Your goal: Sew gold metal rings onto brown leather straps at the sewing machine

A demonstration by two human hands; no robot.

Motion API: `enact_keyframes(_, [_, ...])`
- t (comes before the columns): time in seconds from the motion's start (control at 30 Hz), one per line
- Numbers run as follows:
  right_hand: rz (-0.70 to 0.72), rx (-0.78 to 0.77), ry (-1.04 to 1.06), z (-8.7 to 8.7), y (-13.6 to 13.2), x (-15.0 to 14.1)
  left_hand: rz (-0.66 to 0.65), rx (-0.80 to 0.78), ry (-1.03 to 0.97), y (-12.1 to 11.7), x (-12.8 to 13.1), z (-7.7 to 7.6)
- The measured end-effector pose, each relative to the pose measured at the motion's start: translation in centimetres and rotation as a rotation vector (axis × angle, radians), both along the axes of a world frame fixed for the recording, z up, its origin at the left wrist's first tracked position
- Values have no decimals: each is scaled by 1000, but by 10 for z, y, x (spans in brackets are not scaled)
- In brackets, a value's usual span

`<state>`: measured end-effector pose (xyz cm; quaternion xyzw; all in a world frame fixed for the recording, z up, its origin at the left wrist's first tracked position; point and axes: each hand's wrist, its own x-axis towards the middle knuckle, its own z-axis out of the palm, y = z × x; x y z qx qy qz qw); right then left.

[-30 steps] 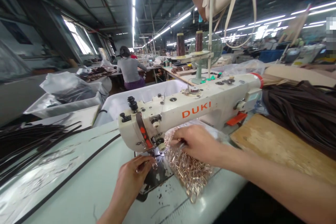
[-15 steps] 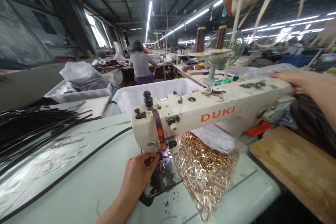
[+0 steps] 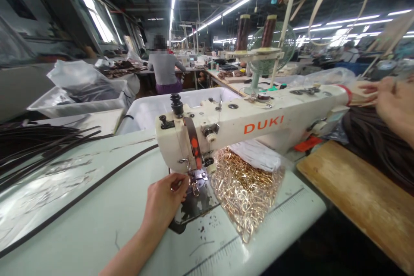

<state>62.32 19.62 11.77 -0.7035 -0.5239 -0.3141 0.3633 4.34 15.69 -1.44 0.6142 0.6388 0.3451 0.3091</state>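
My left hand [image 3: 166,200] is closed in a pinch beside the presser foot [image 3: 199,174] of a white sewing machine [image 3: 226,123] marked DUKI. Between its fingertips is the end of a dark narrow strap, mostly hidden by the fingers. A small gold swivel clasp [image 3: 196,189] hangs at that end, over the worn metal plate [image 3: 197,202]. At the machine's far right end, my right hand [image 3: 393,101] is by the red-rimmed handwheel [image 3: 348,94], fingers stretched out and slightly blurred. I see nothing held in it.
A clear bag of gold clasps [image 3: 249,189] lies under the machine arm. Dark cords [image 3: 39,146] pile at left, and one long strap [image 3: 80,200] crosses the table. A wooden board [image 3: 352,198] lies at right, below dark material [image 3: 371,138]. White bins [image 3: 142,108] stand behind; a person sits beyond.
My right hand has come off the top of the machine's right end and moved right, baring the red rim. The left hand keeps its pinch at the presser foot. The view has shifted slightly.
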Motion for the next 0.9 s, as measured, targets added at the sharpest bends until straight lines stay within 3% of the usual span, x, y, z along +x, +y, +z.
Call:
enact_keyframes(0.1, [143, 128, -153, 14, -22, -76, 1, 9, -4, 0, 0, -1])
enact_keyframes(0.23, [420, 97, -242, 4, -50, -180, -2, 28, 7, 0, 1, -3])
enact_keyframes(0.3, [627, 12, -206, -9, -58, -221, -1, 34, 21, 1, 0, -3])
enact_keyframes(0.4, [867, -257, -206, -29, -63, -270, 3, 33, 32, 2, 1, -4])
enact_keyframes(0.5, [935, -477, -258, -48, -58, -312, 3, 30, 37, 2, 1, -5])
enact_keyframes(0.63, [981, -636, -200, -75, -41, -356, 1, 36, 51, 3, 1, -6])
enact_keyframes(0.8, [935, -673, 68, -113, -20, -388, -4, 50, 64, 3, 2, -5])
enact_keyframes(0.9, [937, -643, 243, -126, -14, -397, -8, 57, 72, 3, 3, -4])
